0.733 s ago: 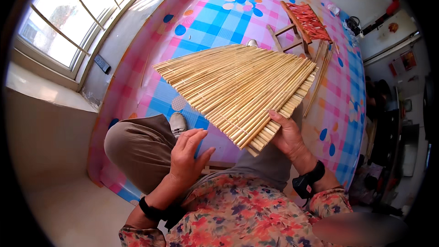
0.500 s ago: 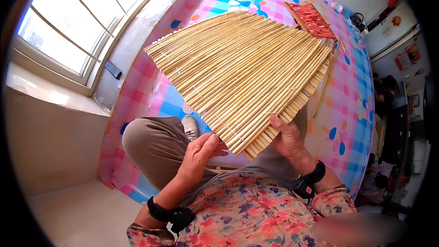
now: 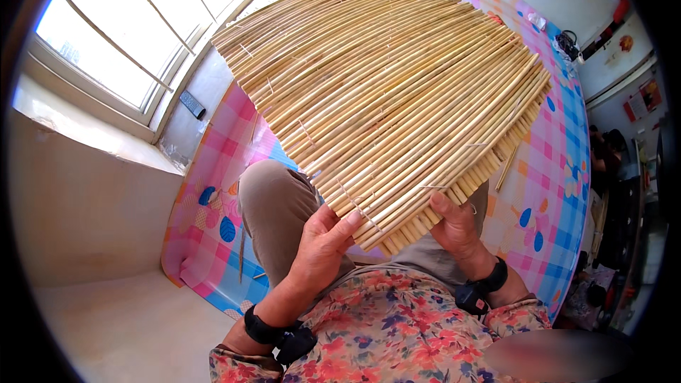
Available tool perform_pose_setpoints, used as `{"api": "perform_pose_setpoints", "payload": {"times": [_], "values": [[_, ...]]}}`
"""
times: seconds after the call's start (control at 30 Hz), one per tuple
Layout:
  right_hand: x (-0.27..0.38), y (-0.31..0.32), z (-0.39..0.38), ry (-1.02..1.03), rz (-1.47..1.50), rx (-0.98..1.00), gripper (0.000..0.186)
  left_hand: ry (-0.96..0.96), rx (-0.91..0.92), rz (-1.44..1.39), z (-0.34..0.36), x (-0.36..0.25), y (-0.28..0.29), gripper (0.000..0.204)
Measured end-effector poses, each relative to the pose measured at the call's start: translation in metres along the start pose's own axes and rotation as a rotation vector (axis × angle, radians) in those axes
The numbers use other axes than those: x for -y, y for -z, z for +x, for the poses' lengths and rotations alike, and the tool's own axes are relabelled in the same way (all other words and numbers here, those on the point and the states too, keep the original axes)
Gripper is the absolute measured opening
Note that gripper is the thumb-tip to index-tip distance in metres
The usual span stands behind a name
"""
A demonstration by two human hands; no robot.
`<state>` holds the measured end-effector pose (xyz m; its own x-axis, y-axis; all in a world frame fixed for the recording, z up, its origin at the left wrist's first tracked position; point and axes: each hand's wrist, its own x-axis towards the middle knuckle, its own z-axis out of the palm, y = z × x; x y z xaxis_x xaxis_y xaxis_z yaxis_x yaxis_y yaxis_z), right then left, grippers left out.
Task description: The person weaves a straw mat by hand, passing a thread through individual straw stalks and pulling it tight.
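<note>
Below the left fingers (image 3: 346,225) and right fingers (image 3: 447,208) spreads a beige cloth top (image 3: 397,319) printed with coral-red and dark blue flowers, its sleeves (image 3: 521,316) matching. Behind the left fingers, a black wrist strap (image 3: 258,326) carries a rounded black casing (image 3: 296,345); behind the right, a similar black strap (image 3: 496,276) bears a boxy black casing (image 3: 469,299), perhaps with a small reddish mark. Plain grey-brown cloth trousers (image 3: 275,206) show beside the left fingers.

Fisheye view from the person's head, facing down and forward, flat straw-coloured stick mat (image 3: 383,99) close at upper centre, red-flowered beige cloth shirt (image 3: 397,326) lower centre
</note>
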<state>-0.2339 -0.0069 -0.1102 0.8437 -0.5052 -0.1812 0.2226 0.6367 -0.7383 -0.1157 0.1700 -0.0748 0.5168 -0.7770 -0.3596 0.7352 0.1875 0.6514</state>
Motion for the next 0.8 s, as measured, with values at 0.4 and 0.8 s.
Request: {"api": "perform_pose_setpoints", "payload": {"times": [0.4,0.8], "values": [[0.035,-0.039,0.014,0.035,-0.098,-0.087,0.036,-0.328,-0.195,0.941,-0.008,-0.006,0.024,0.031],[0.044,-0.031,0.023,-0.24,0.096,-0.19,0.032,-1.355,-0.139,1.764,0.032,0.0,0.003,0.062]]}}
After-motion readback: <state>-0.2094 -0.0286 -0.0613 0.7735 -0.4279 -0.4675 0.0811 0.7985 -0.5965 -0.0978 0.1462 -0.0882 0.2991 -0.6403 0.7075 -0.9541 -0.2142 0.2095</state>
